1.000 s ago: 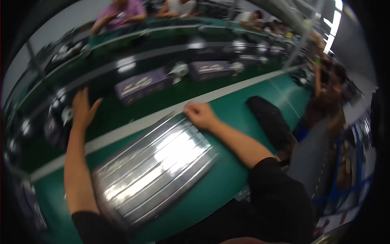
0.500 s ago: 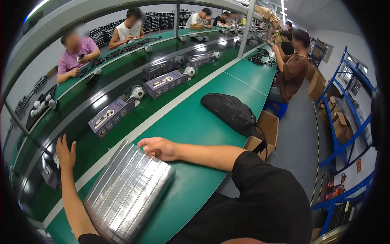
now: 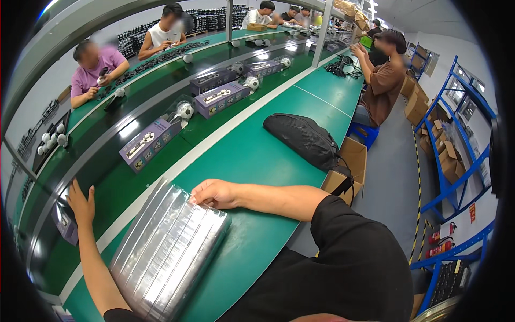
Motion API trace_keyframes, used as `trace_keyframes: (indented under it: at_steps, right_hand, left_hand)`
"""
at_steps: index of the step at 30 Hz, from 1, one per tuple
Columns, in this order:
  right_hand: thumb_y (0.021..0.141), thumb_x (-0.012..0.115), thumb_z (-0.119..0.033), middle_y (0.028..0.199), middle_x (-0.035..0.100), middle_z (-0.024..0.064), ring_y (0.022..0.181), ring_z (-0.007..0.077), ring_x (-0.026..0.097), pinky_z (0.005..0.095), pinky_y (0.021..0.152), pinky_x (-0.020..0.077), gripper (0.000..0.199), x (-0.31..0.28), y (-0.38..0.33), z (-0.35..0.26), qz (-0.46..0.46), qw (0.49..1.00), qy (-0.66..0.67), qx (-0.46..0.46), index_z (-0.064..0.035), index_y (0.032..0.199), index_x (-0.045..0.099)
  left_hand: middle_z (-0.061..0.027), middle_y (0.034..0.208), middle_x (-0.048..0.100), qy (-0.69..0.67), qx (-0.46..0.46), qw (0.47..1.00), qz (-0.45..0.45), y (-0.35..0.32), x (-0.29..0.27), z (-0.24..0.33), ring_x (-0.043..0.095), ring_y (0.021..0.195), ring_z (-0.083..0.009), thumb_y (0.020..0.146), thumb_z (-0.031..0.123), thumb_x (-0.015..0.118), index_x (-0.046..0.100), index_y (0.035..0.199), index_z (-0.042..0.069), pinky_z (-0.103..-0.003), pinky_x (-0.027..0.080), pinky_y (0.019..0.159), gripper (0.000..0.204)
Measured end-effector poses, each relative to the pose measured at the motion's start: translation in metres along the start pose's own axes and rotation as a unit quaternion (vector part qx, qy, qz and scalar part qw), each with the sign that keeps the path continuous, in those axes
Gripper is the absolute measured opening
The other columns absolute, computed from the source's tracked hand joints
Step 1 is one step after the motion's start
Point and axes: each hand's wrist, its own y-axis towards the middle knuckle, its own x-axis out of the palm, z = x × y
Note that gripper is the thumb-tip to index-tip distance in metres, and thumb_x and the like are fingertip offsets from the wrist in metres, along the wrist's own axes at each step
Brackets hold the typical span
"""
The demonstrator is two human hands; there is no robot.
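A flat stack of shiny clear plastic trays (image 3: pixel 166 252) lies on the green workbench (image 3: pixel 252 155) right in front of me. My right hand (image 3: pixel 213 193) rests on the stack's far right corner, fingers curled over its edge. My left hand (image 3: pixel 81 203) is stretched out to the left, fingers spread, touching a purple box (image 3: pixel 65 222) on the dark conveyor belt (image 3: pixel 129 161). That hand holds nothing.
More purple boxes (image 3: pixel 146 144) and white ball-shaped items (image 3: pixel 185 110) ride the belt. A black mesh bag (image 3: pixel 303 138) lies on the bench farther right. Other people sit across the belt and at the bench's far end. Cardboard boxes (image 3: pixel 346 166) and blue racks (image 3: pixel 456 150) line the aisle.
The view has swung up and steadied. My left hand has gone from the belt's middle to a purple box at the left. My right hand stays on the tray stack.
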Motion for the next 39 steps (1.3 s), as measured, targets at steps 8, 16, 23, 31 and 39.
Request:
trace_keyframes:
  at_steps: [8, 16, 23, 31, 39]
  right_hand:
    - [0.087, 0.068, -0.016, 0.060, 0.045, -0.0053, 0.054, 0.0062, 0.037, 0.0230, 0.052, 0.0278, 0.023, 0.021, 0.006, 0.001, 0.063, 0.991, -0.107, -0.038, -0.0098, 0.069, 0.056]
    - [0.090, 0.066, -0.016, 0.061, 0.046, -0.0037, 0.057, 0.0074, 0.039, 0.0241, 0.056, 0.0314, 0.017, 0.015, 0.019, 0.007, -0.043, 0.999, -0.010, 0.027, -0.0060, 0.077, 0.062]
    - [0.088, 0.068, -0.018, 0.066, 0.053, -0.0024, 0.059, 0.0068, 0.043, 0.0235, 0.056, 0.0338, 0.016, 0.018, 0.025, 0.013, 0.011, 0.996, -0.082, -0.019, -0.0045, 0.080, 0.067]
    - [0.088, 0.061, -0.029, 0.062, 0.052, -0.0040, 0.053, 0.0077, 0.048, 0.0253, 0.046, 0.0380, 0.017, -0.053, 0.024, -0.009, 0.252, 0.950, 0.050, -0.176, -0.0133, 0.082, 0.063]
    - [0.089, 0.057, -0.020, 0.070, 0.057, 0.0006, 0.065, 0.0102, 0.054, 0.0247, 0.063, 0.0453, 0.026, -0.100, -0.015, -0.096, 0.302, 0.893, -0.331, -0.038, -0.0016, 0.106, 0.065]
  left_hand:
    - [-0.0193, 0.144, 0.039, 0.148, -0.105, 0.983, -0.021, -0.003, 0.006, -0.051, 0.038, 0.133, -0.0375, 0.089, 0.043, 0.060, 0.032, 0.146, 0.010, -0.059, 0.024, 0.109, 0.072]
    - [-0.0182, 0.140, 0.046, 0.181, -0.307, 0.919, -0.166, -0.017, -0.009, -0.088, 0.043, 0.129, -0.0401, 0.087, 0.055, 0.053, 0.037, 0.144, 0.020, -0.060, 0.034, 0.103, 0.069]
    - [-0.0205, 0.134, 0.053, 0.036, -0.428, 0.899, -0.089, -0.018, 0.015, -0.149, 0.051, 0.122, -0.0433, 0.089, 0.048, 0.048, 0.036, 0.145, 0.019, -0.057, 0.041, 0.098, 0.064]
    - [-0.0198, 0.140, 0.048, 0.075, -0.350, 0.909, -0.211, -0.008, 0.089, -0.180, 0.045, 0.129, -0.0415, 0.079, 0.053, 0.060, 0.041, 0.143, 0.027, -0.056, 0.040, 0.100, 0.072]
    - [-0.0209, 0.139, 0.050, -0.281, -0.446, 0.846, -0.079, 0.015, 0.094, -0.120, 0.049, 0.128, -0.0371, 0.071, 0.056, 0.064, 0.044, 0.142, 0.007, -0.040, 0.038, 0.105, 0.088]
